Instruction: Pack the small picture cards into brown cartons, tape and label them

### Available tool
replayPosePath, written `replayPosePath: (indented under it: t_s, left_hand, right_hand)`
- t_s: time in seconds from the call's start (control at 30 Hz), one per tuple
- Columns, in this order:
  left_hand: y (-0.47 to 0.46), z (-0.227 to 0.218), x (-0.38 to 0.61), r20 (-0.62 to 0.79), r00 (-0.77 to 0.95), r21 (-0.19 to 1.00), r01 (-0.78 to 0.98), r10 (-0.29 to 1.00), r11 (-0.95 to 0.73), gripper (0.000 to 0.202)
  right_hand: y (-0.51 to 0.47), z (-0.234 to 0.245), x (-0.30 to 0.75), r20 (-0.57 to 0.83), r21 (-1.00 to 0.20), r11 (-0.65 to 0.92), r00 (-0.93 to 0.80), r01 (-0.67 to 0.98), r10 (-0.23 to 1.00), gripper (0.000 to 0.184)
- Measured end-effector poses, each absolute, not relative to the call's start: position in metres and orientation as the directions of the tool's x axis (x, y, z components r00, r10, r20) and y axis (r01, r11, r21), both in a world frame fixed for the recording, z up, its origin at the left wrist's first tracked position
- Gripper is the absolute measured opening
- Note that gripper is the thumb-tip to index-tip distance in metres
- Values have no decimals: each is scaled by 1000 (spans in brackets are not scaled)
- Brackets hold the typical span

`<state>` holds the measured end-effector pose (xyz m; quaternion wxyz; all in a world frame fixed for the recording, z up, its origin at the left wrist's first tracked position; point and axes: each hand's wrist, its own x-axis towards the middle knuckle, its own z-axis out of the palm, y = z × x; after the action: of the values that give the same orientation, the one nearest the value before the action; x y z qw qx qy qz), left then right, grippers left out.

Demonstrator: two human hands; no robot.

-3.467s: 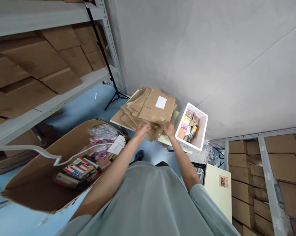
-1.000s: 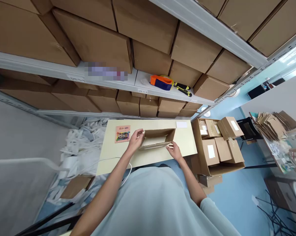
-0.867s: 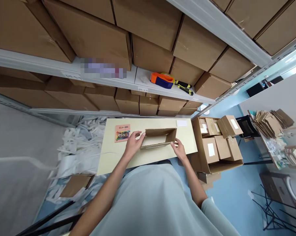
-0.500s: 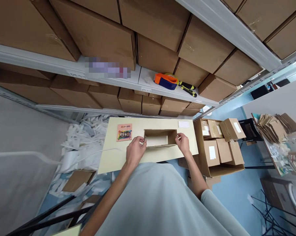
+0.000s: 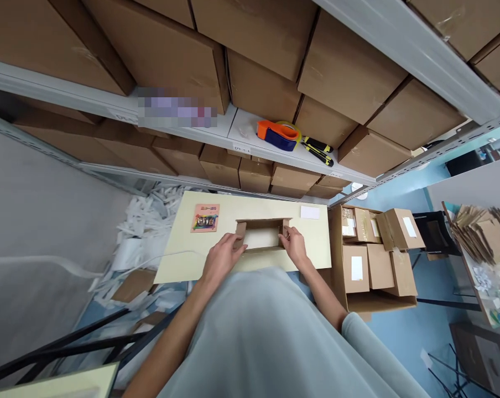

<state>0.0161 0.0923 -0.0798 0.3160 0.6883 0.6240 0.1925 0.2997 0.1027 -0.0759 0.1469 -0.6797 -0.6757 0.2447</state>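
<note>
A small open cardboard box [image 5: 261, 234] stands on a pale yellow table [image 5: 183, 260] in front of me. My left hand [image 5: 220, 258] grips its left end, fingers curled on the side flap. At the right end, my right hand [image 5: 293, 246] pinches the other flap. Both side flaps are folded inward. A colourful card [image 5: 206, 217] lies on the table to the left of the box, and a white label [image 5: 310, 212] lies at the far right corner.
Metal shelving [image 5: 275, 155] packed with brown cartons rises behind the table; an orange tape dispenser [image 5: 277, 135] and a yellow-black tool [image 5: 318, 151] lie on it. A large carton [image 5: 374, 249] of small labelled boxes stands at the right. White paper scraps [image 5: 142, 232] litter the floor left.
I turned from a stack of flat cartons to this table with one box, set it upright, and both hands moved to its ends, folding the side flaps inward.
</note>
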Motion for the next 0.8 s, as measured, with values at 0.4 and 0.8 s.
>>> replayPosePath:
  t_s: [0.4, 0.8]
  left_hand:
    - [101, -82, 31, -236, 66, 586, 805, 970, 87, 102]
    - [121, -109, 26, -201, 70, 606, 793, 977, 68, 49]
  right_hand:
    - [102, -86, 327, -189, -645, 38, -208, 764, 960, 79]
    - [114, -99, 327, -155, -600, -36, -72, 799, 985, 33]
